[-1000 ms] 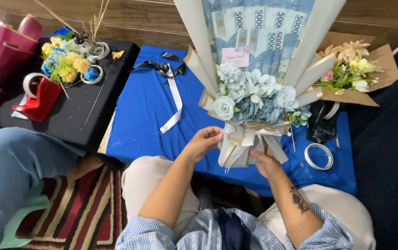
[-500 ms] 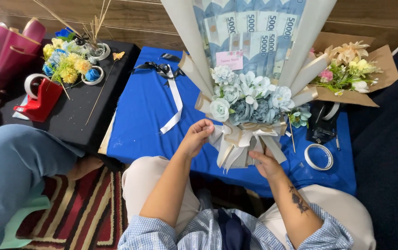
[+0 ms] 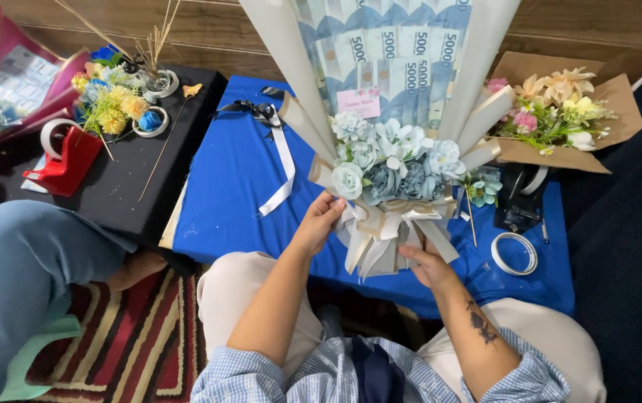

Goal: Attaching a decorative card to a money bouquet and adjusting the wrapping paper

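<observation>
The bouquet stands upright on the blue table, just in front of the person's knees, so that its fan of folded banknotes and its cluster of pale blue and white flowers face up toward the camera; judging by the pose, it is propped this way to keep the front in view while the wrapping at its base is handled. The left hand comes in from the left side and pinches the cream ribbon bow near its knot, fingers curled close together on the fabric. The right hand sits lower, under the bow, cupped around the stem end with fingers partly closed, steadying the bouquet from below. A white ribbon with a dark bow lies loose on the table to the left, a roll of tape to the right.
</observation>
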